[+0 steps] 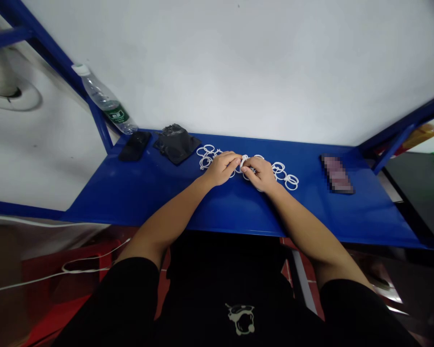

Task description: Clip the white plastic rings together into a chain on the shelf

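Note:
Several thin white rings (278, 168), some with a small knob, lie in a loose row across the middle of the blue table. One white ring (243, 161) is raised between my hands, pinched by the thumb and fingers of my right hand (261, 174). My left hand (221, 168) is closed, its fingertips reaching the ring's left side; what lies between its thumb and fingers is too small to make out. More rings (207, 153) lie beyond and beside my left hand. Both hands partly cover the rings beneath them.
A crumpled black bag (177, 144) and a black phone (135, 146) lie at the left, near a clear plastic bottle (112, 108) against the frame. A second phone (337, 174) lies at the right. A white wall (238, 72) rises behind the blue table (231, 212).

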The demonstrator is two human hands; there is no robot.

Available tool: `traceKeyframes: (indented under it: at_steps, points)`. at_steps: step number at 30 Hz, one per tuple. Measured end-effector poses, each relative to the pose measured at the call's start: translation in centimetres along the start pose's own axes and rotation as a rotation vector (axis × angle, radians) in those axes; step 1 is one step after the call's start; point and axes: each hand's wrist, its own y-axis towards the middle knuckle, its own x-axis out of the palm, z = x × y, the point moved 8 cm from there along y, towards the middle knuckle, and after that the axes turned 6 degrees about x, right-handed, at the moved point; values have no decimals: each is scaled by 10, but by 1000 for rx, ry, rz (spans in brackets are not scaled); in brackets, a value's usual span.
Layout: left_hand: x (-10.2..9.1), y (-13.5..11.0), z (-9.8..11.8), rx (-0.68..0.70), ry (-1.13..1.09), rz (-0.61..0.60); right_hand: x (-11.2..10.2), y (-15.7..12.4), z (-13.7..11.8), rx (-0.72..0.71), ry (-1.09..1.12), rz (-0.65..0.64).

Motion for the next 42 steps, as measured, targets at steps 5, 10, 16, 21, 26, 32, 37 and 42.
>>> traceKeyframes:
  at_steps: [5, 10, 16, 21, 26, 32, 37, 42]
  points:
    - [1, 1, 2, -28, -79, 28, 3, 1, 2, -35, 21, -49]
    - [-2, 2, 9, 7, -11, 50, 5, -1, 4, -46, 18, -55]
    - [-8, 2, 10, 69, 165, 99, -10, -2, 4, 19, 31, 152]
    - [-2, 1, 11, 112, 208, 87, -11, -1, 1, -12, 40, 172]
    - [1, 1, 12, 100, 214, 69, -12, -3, 4, 47, 37, 198]
    - [2, 2, 10, 64, 231, 47, -13, -4, 2, 50, -10, 210]
    - [5, 1, 8, 61, 213, 29, -12, -3, 3, 39, -8, 171]
    - [4, 0, 7, 89, 187, 64, -12, -3, 4, 43, 15, 175]
